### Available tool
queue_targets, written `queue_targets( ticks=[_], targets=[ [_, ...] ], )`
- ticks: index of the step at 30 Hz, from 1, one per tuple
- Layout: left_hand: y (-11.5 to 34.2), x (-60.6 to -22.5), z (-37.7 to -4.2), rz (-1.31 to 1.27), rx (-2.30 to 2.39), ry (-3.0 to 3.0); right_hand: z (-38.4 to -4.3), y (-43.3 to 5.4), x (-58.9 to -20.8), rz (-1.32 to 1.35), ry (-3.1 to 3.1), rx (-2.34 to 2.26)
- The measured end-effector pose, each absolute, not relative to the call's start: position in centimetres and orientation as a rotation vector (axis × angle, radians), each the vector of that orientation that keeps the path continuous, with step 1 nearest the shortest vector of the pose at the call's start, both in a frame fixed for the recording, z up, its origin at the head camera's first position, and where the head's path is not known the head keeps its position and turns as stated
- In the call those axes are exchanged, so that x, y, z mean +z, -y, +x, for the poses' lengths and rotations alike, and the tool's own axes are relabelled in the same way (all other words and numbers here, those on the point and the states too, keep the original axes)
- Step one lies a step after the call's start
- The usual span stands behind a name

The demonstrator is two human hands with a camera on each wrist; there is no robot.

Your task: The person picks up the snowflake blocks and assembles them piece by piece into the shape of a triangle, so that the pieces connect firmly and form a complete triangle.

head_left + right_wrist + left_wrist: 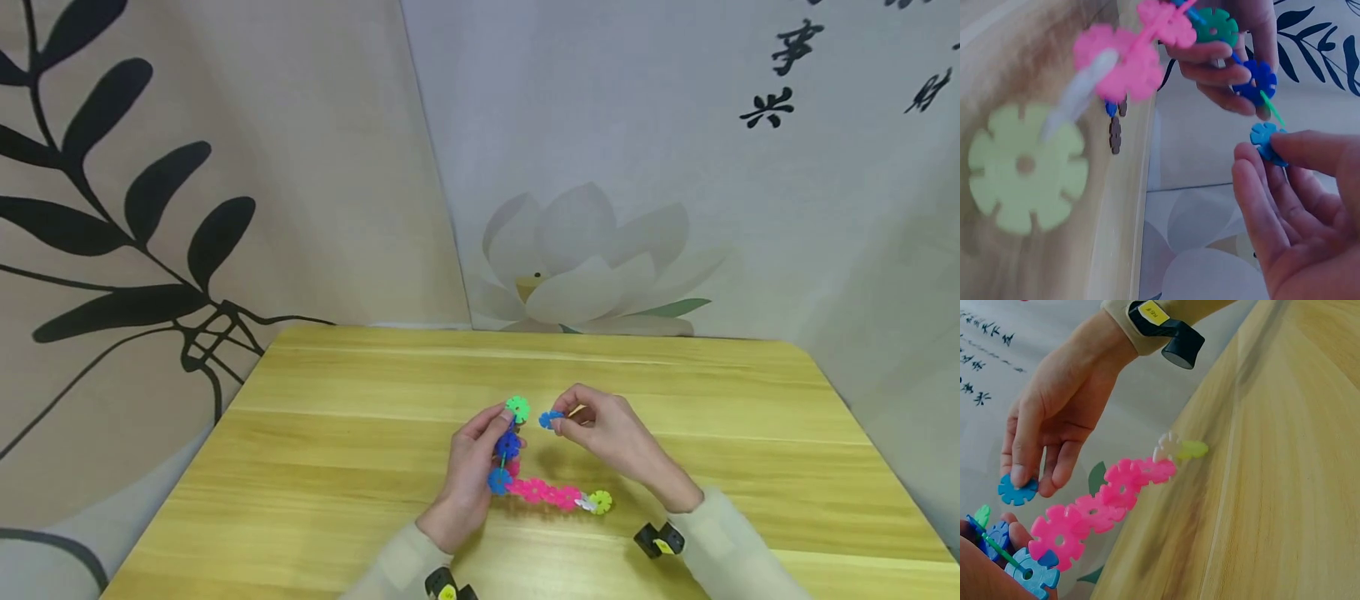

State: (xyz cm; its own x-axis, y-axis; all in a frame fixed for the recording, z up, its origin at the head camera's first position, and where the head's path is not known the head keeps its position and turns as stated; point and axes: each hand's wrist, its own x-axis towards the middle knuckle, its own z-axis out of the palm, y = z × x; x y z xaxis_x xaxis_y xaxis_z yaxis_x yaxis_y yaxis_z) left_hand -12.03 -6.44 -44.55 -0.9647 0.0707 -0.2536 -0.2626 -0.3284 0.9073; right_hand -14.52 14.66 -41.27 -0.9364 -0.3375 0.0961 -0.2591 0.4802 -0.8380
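A blue disc point(549, 420) is pinched by the right hand point(613, 435), right of the far end of a chain point(534, 490) gripped by the left hand point(471, 468).

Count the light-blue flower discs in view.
2. The first disc is pinched in the right hand; the second disc is at the end of the pink row, beside the left hand. More could be hidden behind the hands.

The table point(300, 450) is yellow-brown, its wood grain running side to side in lighter and darker bands, its far corners rounded. Soft shadows point(553, 460) fall on it. Whether the chain point(534, 490) touches it is unclear.
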Motion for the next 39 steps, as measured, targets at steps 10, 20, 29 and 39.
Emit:
queue_targets(
  ticks=[10,20,29,39],
  targets=[
    [6.3,-44.5,-11.9,-0.237,2.396,-1.702,-13.8,-13.4,-41.3,-0.617,-2.760,-1.545],
    [6.2,-44.4,-11.8,-0.243,2.418,-1.673,-13.6,-13.0,-41.6,-0.694,-2.808,-1.561],
    [6.2,-44.4,-11.6,-0.233,2.421,-1.665,-13.7,-12.7,-41.8,-0.699,-2.798,-1.588],
    [6.2,-44.3,-11.3,-0.225,2.419,-1.643,-13.5,-12.7,-41.6,-0.740,-2.818,-1.593]
  ],
)
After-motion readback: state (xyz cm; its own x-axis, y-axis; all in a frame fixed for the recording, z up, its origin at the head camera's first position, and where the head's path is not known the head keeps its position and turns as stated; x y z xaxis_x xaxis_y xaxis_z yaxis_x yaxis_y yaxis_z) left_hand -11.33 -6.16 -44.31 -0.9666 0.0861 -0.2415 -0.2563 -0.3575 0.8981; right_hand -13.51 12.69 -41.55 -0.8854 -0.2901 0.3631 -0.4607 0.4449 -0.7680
